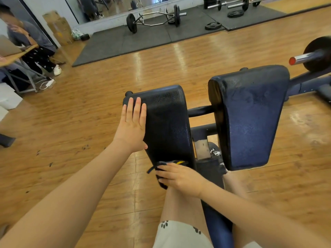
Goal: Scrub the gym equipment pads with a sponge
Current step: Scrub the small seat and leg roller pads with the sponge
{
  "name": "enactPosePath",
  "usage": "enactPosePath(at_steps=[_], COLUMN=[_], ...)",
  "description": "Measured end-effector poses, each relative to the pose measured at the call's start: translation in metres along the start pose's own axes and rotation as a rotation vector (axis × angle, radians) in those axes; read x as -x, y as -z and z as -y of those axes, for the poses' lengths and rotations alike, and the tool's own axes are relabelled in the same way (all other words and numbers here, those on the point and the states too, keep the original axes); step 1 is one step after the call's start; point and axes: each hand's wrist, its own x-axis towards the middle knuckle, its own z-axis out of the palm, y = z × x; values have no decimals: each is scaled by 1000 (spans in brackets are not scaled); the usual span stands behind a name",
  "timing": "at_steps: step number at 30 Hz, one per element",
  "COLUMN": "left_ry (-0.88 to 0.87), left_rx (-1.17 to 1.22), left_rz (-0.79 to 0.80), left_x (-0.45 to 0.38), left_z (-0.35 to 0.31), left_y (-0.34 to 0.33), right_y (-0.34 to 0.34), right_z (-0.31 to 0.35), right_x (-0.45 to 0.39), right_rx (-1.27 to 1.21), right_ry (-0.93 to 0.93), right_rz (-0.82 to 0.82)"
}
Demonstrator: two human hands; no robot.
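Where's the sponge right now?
In the head view, the sponge is low in the centre, gripped by the right hand against the near bottom edge of the left pad, just above the person's knee.

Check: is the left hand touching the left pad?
Touching. The head view shows the left hand lying flat, fingers straight, on the left pad's outer edge, with no gap.

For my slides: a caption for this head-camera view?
Left hand steadies the left pad while right hand scrubs its lower edge with a sponge.
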Motion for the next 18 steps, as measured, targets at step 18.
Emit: enactPosePath(at_steps=[18], left_ry=[-19], left_rx=[148], left_rz=[-3], left_x=[-1], left_z=[-1], left_y=[4], right_y=[10], right_z=[-42], right_x=[78], right_rx=[-181], right_ry=[-535], right_rz=[-248])
